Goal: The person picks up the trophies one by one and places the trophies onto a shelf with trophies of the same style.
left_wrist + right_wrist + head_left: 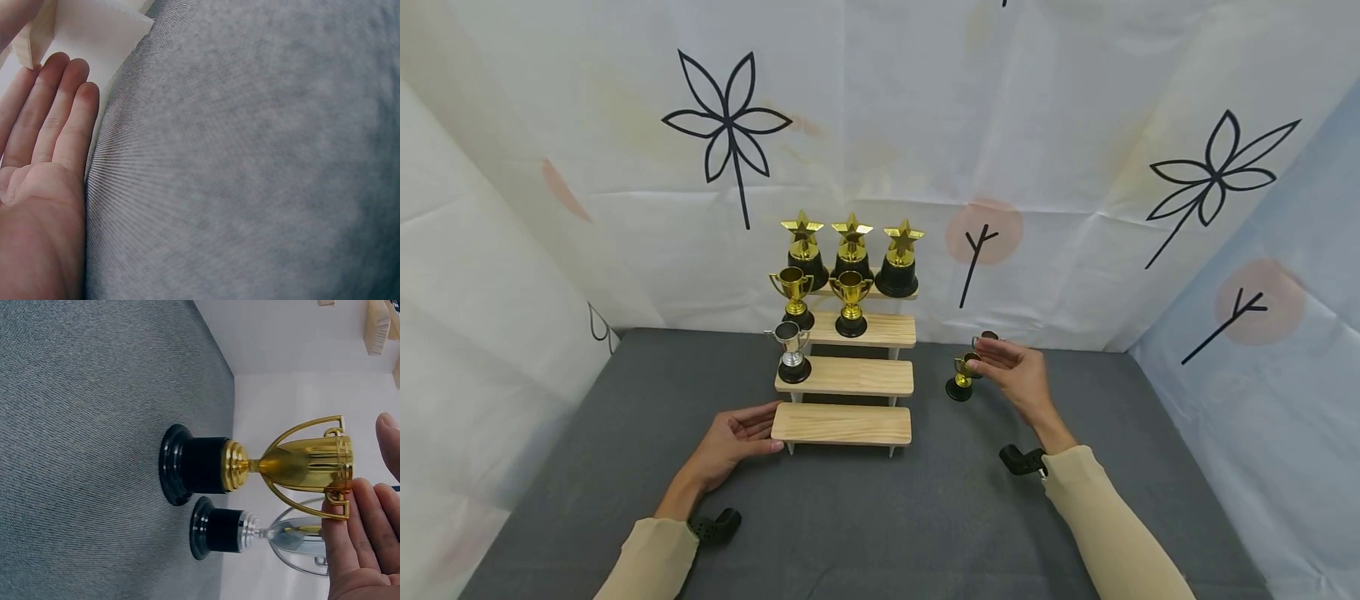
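Observation:
My right hand (1013, 379) is beside a small gold trophy cup (306, 464) with a black base, upright on the grey table. Its straight fingers (369, 512) lie along the cup's rim and one handle, the thumb held apart. Just behind that cup stands a silver trophy cup (225, 530), partly hidden by the fingers. At the other side, my left hand (733, 442) has straight fingers (50, 119) at the left end of the lowest step (842, 423) of a wooden tiered stand, its thumb in front of that end.
Three gold star trophies (852, 242) fill the top tier. Two gold cups (850, 292) stand on the tier below, and a silver cup (792, 346) on the left of the third. A patterned white cloth (880, 150) hangs behind the grey table (880, 525).

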`<state>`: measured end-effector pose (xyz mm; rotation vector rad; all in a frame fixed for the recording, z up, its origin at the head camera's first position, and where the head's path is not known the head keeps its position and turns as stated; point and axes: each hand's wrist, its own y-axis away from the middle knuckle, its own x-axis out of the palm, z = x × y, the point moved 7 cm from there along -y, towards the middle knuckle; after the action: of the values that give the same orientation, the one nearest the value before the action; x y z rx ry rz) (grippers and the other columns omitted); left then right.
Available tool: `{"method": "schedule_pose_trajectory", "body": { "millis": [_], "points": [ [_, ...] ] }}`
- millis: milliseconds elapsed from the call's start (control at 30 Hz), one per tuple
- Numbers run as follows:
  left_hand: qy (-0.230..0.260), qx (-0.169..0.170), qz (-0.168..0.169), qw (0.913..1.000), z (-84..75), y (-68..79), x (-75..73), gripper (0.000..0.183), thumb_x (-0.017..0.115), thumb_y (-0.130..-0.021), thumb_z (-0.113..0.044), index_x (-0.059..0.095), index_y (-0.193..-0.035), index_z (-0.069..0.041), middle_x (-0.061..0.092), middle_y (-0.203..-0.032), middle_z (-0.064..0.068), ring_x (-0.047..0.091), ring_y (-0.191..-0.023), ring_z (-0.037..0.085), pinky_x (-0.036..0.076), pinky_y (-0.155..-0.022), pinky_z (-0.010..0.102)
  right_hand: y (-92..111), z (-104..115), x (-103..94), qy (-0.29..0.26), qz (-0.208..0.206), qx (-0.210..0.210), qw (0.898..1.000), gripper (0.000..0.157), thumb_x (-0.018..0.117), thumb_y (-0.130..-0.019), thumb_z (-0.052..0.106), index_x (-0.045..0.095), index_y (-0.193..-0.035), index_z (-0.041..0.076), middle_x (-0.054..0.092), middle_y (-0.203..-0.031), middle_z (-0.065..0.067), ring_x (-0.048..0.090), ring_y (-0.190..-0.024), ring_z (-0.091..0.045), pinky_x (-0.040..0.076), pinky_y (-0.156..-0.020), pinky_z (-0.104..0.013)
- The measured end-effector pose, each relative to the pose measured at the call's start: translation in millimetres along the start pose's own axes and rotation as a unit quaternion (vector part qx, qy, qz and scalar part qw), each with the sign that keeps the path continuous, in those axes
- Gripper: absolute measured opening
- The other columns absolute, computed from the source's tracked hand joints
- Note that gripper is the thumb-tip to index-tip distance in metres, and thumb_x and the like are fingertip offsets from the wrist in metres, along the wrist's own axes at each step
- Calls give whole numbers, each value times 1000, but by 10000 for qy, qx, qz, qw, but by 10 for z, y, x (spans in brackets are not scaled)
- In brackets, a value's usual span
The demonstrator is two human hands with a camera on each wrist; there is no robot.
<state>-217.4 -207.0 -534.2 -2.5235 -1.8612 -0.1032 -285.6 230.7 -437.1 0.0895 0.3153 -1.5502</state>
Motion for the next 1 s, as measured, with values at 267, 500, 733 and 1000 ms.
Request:
{"method": "schedule_pose_trajectory", "body": {
  "millis": [267,500,733,1000],
  "points": [
    [-5,48,28,10000,-15,2,8,81,83,-80,5,39,-148,15,43,-147,36,61,-121,10,52,-103,29,4,-43,45,73,39,93,9999,53,81,-86,4,62,-135,-6,64,-131,-24,59,-125,-38,55,-94,-17],
    [17,75,86,9999,-30,6,20,80,82,-81,5,39,-148,14,43,-146,37,61,-120,9,52,-102,29,-7,-79,70,298,-17,107,9995,52,82,-86,6,63,-133,-6,66,-128,-22,62,-122,-34,55,-93,-15],
    [1,75,60,10000,-36,5,20,81,83,-80,5,40,-147,15,43,-146,36,61,-120,9,52,-102,29,-2,-107,85,351,-42,63,9994,51,82,-85,4,64,-132,-6,67,-127,-22,67,-114,-25,56,-91,-16],
    [19,47,43,10000,-20,2,14,82,83,-79,5,40,-147,15,43,-147,36,61,-121,11,52,-102,29,3,-149,95,380,-13,93,9992,50,81,-87,5,64,-133,-5,66,-129,-21,65,-117,-31,57,-88,-16]
  ]
}}
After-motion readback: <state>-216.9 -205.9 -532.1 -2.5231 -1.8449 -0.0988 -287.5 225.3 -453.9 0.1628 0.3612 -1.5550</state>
